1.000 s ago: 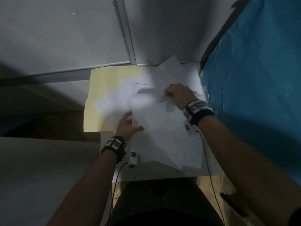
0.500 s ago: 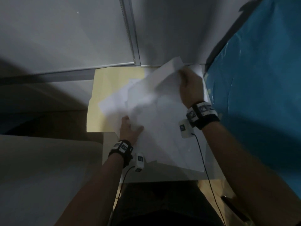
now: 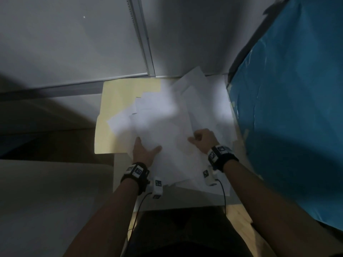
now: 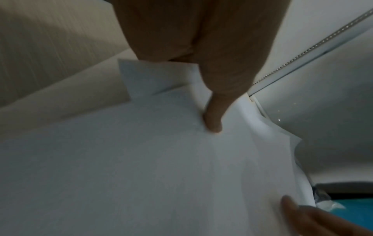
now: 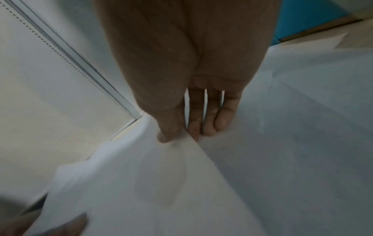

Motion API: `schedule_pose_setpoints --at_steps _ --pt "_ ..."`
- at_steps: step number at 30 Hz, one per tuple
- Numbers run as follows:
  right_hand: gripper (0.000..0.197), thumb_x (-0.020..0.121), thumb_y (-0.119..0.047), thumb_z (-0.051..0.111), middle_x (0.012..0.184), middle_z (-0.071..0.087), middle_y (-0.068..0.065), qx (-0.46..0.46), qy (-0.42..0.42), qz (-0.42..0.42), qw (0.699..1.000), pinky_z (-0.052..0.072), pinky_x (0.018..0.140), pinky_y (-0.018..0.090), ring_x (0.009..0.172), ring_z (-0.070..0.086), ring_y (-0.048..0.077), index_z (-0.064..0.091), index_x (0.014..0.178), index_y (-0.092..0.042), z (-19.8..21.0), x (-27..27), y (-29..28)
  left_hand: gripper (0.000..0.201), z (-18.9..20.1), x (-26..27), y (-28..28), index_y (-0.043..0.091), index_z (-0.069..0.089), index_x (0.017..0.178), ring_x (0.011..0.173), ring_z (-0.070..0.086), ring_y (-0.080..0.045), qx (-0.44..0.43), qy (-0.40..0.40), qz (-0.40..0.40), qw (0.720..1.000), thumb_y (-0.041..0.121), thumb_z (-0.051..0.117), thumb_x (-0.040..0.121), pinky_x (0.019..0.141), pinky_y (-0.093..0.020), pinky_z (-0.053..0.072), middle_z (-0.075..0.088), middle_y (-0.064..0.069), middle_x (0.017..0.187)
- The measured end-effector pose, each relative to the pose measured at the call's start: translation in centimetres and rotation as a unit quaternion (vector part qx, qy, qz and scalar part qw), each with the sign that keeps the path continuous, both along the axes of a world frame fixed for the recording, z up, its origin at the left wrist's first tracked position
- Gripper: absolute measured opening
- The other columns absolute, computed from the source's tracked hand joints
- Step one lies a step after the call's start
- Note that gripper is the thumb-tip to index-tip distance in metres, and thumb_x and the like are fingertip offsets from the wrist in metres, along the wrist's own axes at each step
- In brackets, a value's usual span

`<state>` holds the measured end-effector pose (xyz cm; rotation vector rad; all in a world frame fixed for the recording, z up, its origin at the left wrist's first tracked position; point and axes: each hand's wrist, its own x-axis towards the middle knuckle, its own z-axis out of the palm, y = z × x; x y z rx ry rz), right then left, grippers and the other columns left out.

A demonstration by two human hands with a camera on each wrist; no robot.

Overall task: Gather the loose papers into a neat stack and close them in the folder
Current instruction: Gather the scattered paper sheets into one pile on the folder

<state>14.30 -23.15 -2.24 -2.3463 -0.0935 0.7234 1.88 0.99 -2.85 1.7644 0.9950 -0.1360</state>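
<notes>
An open yellow folder (image 3: 118, 101) lies on a small white table (image 3: 185, 200). Several loose white papers (image 3: 167, 127) are fanned untidily over its right half and over the table. My left hand (image 3: 145, 151) holds the pile's near left edge, thumb (image 4: 212, 123) on top and fingers hidden beneath. My right hand (image 3: 201, 140) pinches a sheet's edge at the near right, thumb (image 5: 167, 135) above and fingers (image 5: 210, 126) below. In both wrist views the sheets (image 4: 141, 159) (image 5: 131, 183) bow upward between the hands.
A blue covered surface (image 3: 287, 117) rises close along the right side of the table. A grey wall with a vertical rail and bead chain (image 3: 141, 38) stands right behind the folder. A beige surface (image 3: 46, 201) lies lower left. My lap is below the table's near edge.
My right hand has come back from the far top corner of the pile to its near right edge, drawing sheets with it. The left hand has stayed at the left edge.
</notes>
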Motion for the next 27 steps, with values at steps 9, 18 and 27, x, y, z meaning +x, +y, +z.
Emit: schedule_pose_setpoints --at_steps 9,18,27 --pt "0.106 0.063 -0.061 0.089 0.134 0.064 0.017 0.042 0.117 -0.320 0.939 0.060 0.089 0.039 0.112 0.069 0.031 0.053 0.141 0.001 0.9 5.4 -1.1 0.041 -1.1 -3.2 2.2 -0.003 0.068 0.138 0.117 0.071 -0.042 0.037 0.036 0.072 0.996 0.019 0.070 0.103 0.092 -0.036 0.050 0.073 -0.026 0.131" --pt "0.052 0.084 -0.028 0.078 0.121 0.071 0.012 0.102 0.097 -0.232 0.963 0.058 0.091 0.038 0.108 0.068 0.029 0.067 0.126 0.001 1.1 3.0 2.0 0.039 -0.9 -2.2 1.4 0.003 0.070 0.137 0.116 0.072 -0.041 0.056 0.047 0.008 0.997 0.022 0.069 0.104 0.095 -0.042 0.056 0.075 -0.022 0.128" --pt "0.110 0.067 -0.034 0.094 0.149 0.050 0.015 0.121 0.112 -0.331 0.929 0.050 0.107 0.043 0.130 0.056 0.032 0.035 0.154 -0.001 2.0 7.0 -0.6 0.039 -1.2 -2.2 0.7 0.005 0.068 0.138 0.119 0.069 -0.043 0.118 0.069 -0.042 0.990 0.026 0.064 0.106 0.102 -0.052 0.057 0.072 -0.020 0.132"
